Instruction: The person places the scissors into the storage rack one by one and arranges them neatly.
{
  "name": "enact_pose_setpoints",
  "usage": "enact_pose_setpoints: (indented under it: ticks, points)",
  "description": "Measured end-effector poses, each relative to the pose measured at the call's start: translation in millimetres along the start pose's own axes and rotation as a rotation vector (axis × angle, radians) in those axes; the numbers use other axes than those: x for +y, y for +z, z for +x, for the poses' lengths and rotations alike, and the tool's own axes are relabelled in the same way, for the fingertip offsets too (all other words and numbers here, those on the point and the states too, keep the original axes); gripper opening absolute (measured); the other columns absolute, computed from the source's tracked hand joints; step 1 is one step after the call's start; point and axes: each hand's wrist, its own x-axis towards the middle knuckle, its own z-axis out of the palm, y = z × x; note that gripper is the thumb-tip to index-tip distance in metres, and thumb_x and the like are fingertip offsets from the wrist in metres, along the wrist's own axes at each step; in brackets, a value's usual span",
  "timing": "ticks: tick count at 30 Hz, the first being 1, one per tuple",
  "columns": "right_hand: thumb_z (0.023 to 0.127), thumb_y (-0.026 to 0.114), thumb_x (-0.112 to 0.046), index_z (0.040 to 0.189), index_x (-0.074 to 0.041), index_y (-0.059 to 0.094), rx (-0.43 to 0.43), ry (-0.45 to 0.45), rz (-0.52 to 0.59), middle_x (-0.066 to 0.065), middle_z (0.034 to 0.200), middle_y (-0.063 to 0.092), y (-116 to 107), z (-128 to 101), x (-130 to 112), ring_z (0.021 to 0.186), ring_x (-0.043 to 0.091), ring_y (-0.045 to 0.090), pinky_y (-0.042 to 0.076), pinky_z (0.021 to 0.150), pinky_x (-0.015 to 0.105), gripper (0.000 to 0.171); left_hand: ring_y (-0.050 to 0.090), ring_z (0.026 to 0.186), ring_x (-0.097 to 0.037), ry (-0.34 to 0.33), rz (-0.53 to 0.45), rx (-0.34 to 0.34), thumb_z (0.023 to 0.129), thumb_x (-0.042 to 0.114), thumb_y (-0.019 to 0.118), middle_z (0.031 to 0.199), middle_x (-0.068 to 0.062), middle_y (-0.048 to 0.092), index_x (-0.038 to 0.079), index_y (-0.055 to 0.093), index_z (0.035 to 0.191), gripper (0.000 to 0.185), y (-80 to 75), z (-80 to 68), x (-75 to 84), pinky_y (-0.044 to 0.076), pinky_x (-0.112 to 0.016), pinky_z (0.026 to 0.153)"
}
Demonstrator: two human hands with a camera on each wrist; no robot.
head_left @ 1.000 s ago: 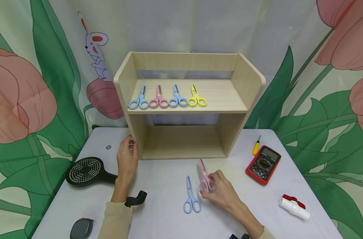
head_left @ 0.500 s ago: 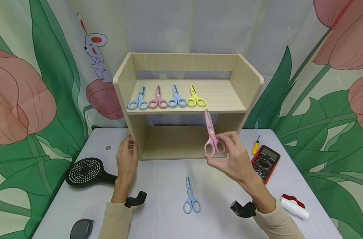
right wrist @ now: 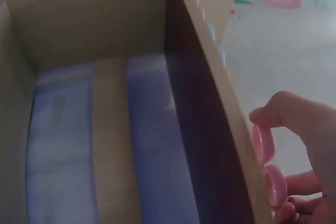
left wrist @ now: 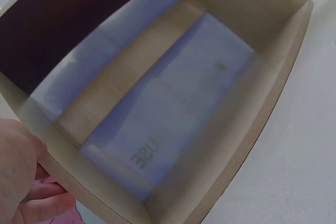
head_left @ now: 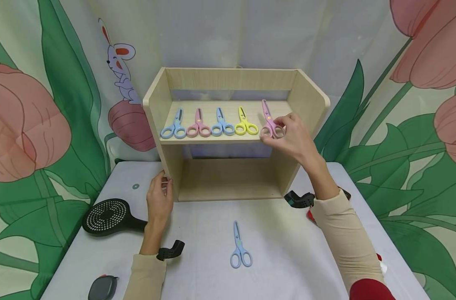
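Note:
My right hand (head_left: pixel 293 137) pinches pink scissors (head_left: pixel 271 121) by their handle loops, thumb on one side and fingers on the other. Their blades point toward the back of the upper shelf (head_left: pixel 280 106), at the right end of a row. In that row lie blue scissors (head_left: pixel 175 124), pink scissors (head_left: pixel 199 124), another blue pair (head_left: pixel 222 123) and yellow scissors (head_left: pixel 245 122). The right wrist view shows the pink handle loops (right wrist: pixel 264 145) at the shelf's front edge. My left hand (head_left: pixel 160 200) rests against the outer left side of the wooden shelf unit (head_left: pixel 171 166), fingers loosely bent.
Blue scissors (head_left: pixel 240 246) lie on the white table in front of the unit. A black shower head (head_left: pixel 108 217) and a tape measure (head_left: pixel 102 287) are at left. My right sleeve (head_left: pixel 344 233) mostly covers a red device and a white fitting at right.
My right hand has lifted the pink scissors from the table and carried them up and forward to the upper shelf, beside the yellow pair. My left hand stays at the unit's side.

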Motion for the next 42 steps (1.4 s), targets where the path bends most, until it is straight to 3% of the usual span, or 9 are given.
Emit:
enact_pose_setpoints:
  ticks: [5, 11, 16, 19, 25, 29, 34, 42]
  points:
    - [0.081, 0.073, -0.044, 0.116, 0.003, 0.067, -0.111, 0.059, 0.017, 0.017, 0.109, 0.055, -2, 19, 9, 0.100, 0.028, 0.047, 0.037, 0.076, 0.035, 0.058, 0.069, 0.096, -0.036, 0.000, 0.002, -0.007, 0.100, 0.008, 0.060, 0.110, -0.024, 0.063, -0.003, 0.055, 0.133, 0.036, 0.2, -0.5, -0.7, 0.063, -0.050, 0.076]
    - [0.082, 0.075, -0.052, 0.124, 0.000, 0.066, -0.194, 0.078, 0.012, 0.017, 0.115, 0.055, -6, 24, 11, 0.102, 0.028, 0.046, 0.038, 0.076, 0.035, 0.068, 0.069, 0.096, -0.036, -0.003, 0.000, -0.007, 0.099, 0.008, 0.060, 0.111, -0.024, 0.062, -0.003, 0.055, 0.134, 0.037, 0.1, -0.7, -1.2, 0.063, -0.050, 0.076]
    - [0.081, 0.075, -0.057, 0.132, -0.002, 0.062, -0.194, 0.082, 0.018, 0.017, 0.120, 0.054, -8, 21, 10, 0.106, 0.029, 0.047, 0.041, 0.081, 0.038, 0.077, 0.069, 0.096, -0.037, -0.010, 0.002, -0.004, 0.099, 0.008, 0.061, 0.111, -0.024, 0.062, -0.003, 0.055, 0.133, 0.037, -0.3, -0.2, -0.3, 0.063, -0.050, 0.076]
    - [0.079, 0.075, -0.060, 0.135, -0.001, 0.060, -0.129, 0.080, 0.028, 0.016, 0.121, 0.054, -7, 14, 9, 0.107, 0.029, 0.047, 0.042, 0.081, 0.039, 0.082, 0.069, 0.097, -0.036, -0.012, 0.007, -0.008, 0.099, 0.009, 0.061, 0.111, -0.024, 0.063, -0.003, 0.055, 0.133, 0.036, 0.1, -0.5, 0.2, 0.063, -0.050, 0.077]
    - [0.079, 0.081, -0.045, 0.130, 0.000, 0.061, 0.133, -0.036, 0.056, 0.019, 0.117, 0.054, 8, -23, 6, 0.097, 0.030, 0.049, 0.040, 0.075, 0.036, 0.071, 0.069, 0.096, -0.036, -0.014, 0.006, -0.009, 0.099, 0.009, 0.061, 0.111, -0.024, 0.063, -0.002, 0.056, 0.133, 0.036, -0.4, -0.5, -0.1, 0.063, -0.049, 0.077]
    - [0.077, 0.085, -0.036, 0.129, 0.001, 0.061, 0.210, -0.135, 0.059, 0.019, 0.118, 0.055, 29, -56, 5, 0.092, 0.030, 0.052, 0.045, 0.074, 0.035, 0.068, 0.069, 0.096, -0.036, -0.010, 0.004, -0.013, 0.100, 0.009, 0.060, 0.112, -0.023, 0.062, -0.002, 0.055, 0.133, 0.036, -0.7, 0.0, -1.5, 0.063, -0.049, 0.076]
    - [0.075, 0.086, -0.038, 0.125, 0.003, 0.061, 0.148, -0.164, 0.040, 0.017, 0.113, 0.056, 64, -91, 8, 0.089, 0.028, 0.054, 0.051, 0.073, 0.037, 0.070, 0.069, 0.096, -0.036, -0.005, 0.004, -0.007, 0.099, 0.009, 0.061, 0.111, -0.023, 0.062, -0.002, 0.056, 0.133, 0.036, -0.7, -0.1, -0.6, 0.063, -0.049, 0.076]
    - [0.075, 0.084, -0.046, 0.124, -0.002, 0.062, -0.039, -0.158, -0.026, 0.011, 0.114, 0.062, 125, -150, 17, 0.103, 0.024, 0.060, 0.059, 0.083, 0.039, 0.069, 0.069, 0.098, -0.036, -0.020, 0.020, -0.020, 0.100, 0.011, 0.061, 0.112, -0.024, 0.062, -0.001, 0.055, 0.133, 0.036, -1.6, -0.7, 0.2, 0.063, -0.049, 0.079]
